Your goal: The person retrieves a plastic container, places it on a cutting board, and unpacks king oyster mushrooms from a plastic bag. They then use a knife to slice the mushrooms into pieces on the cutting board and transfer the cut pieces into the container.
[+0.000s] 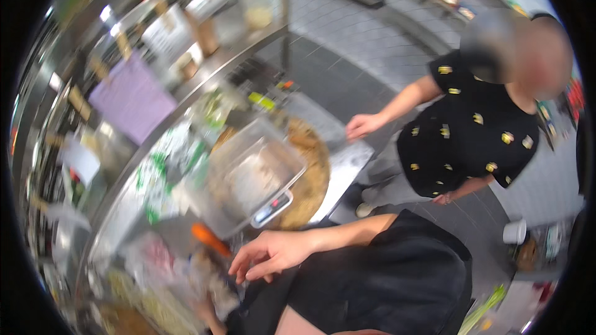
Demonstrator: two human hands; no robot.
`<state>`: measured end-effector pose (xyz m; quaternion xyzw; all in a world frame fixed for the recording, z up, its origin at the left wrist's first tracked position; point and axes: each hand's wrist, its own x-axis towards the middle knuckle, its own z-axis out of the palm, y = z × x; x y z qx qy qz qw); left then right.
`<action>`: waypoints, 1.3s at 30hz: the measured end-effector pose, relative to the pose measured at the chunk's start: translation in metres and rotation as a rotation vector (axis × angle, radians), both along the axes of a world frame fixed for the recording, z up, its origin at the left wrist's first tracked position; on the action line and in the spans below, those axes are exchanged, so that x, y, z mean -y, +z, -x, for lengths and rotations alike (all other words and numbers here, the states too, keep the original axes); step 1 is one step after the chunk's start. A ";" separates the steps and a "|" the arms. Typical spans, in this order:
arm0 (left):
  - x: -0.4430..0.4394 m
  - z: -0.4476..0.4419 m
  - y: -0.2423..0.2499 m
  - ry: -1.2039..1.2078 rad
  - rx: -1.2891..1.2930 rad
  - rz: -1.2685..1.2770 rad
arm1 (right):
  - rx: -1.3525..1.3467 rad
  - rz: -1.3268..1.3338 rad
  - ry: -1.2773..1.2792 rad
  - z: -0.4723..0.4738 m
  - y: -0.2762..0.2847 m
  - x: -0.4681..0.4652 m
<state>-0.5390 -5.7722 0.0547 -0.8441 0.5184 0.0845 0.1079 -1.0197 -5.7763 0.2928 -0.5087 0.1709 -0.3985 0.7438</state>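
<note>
My right hand point(274, 257) hangs above the work table with its fingers apart and loosely bent, holding nothing. Just beyond it, a clear plastic tub point(223, 204) with some whitish stuff on its bottom rests on a round wooden chopping board point(314, 163). Against the tub's near side shows a small white-rimmed object point(272, 209), too blurred to name. An orange elongated thing point(209, 238), a carrot or a handle, lies left of my right hand. Low in the picture, my left hand point(206, 309) is blurred beside a clear plastic bag point(216, 284); its grip is unclear.
A co-worker point(465, 125) in a patterned black shirt stands across the table corner, one hand near its edge. A steel shelf point(223, 65) with clipped papers and a purple cloth point(135, 95) runs along the left. Green-printed plastic bags point(163, 172) lie beneath it.
</note>
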 end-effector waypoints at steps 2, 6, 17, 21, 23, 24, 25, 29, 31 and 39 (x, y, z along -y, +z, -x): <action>-0.009 -0.014 -0.010 -0.071 -0.138 0.117 | 0.005 0.026 0.067 -0.005 0.002 -0.004; -0.020 -0.033 -0.040 0.076 -0.358 0.351 | -0.154 0.151 0.050 -0.002 0.000 -0.005; -0.024 -0.025 -0.044 0.188 -0.421 0.474 | -0.159 0.142 0.197 0.000 -0.005 0.001; 0.019 -0.036 -0.039 0.258 0.030 0.099 | -0.195 0.176 0.174 -0.002 -0.008 0.018; 0.032 -0.043 -0.035 0.136 0.045 0.008 | -0.231 0.054 0.230 -0.001 -0.005 0.027; 0.040 -0.038 -0.039 0.017 -0.106 0.112 | -0.219 0.066 0.235 -0.001 -0.004 0.029; 0.039 -0.043 -0.032 -0.046 -0.161 0.231 | -0.237 0.073 0.193 -0.003 -0.001 0.034; 0.005 -0.042 0.020 0.067 -0.325 0.351 | -0.166 0.157 0.131 -0.013 0.012 0.037; 0.006 -0.041 0.055 -0.035 -0.224 0.311 | -0.147 0.062 0.140 -0.013 0.005 0.051; 0.090 -0.002 0.139 -0.431 -0.353 0.406 | -0.497 0.747 -0.227 -0.053 -0.066 0.136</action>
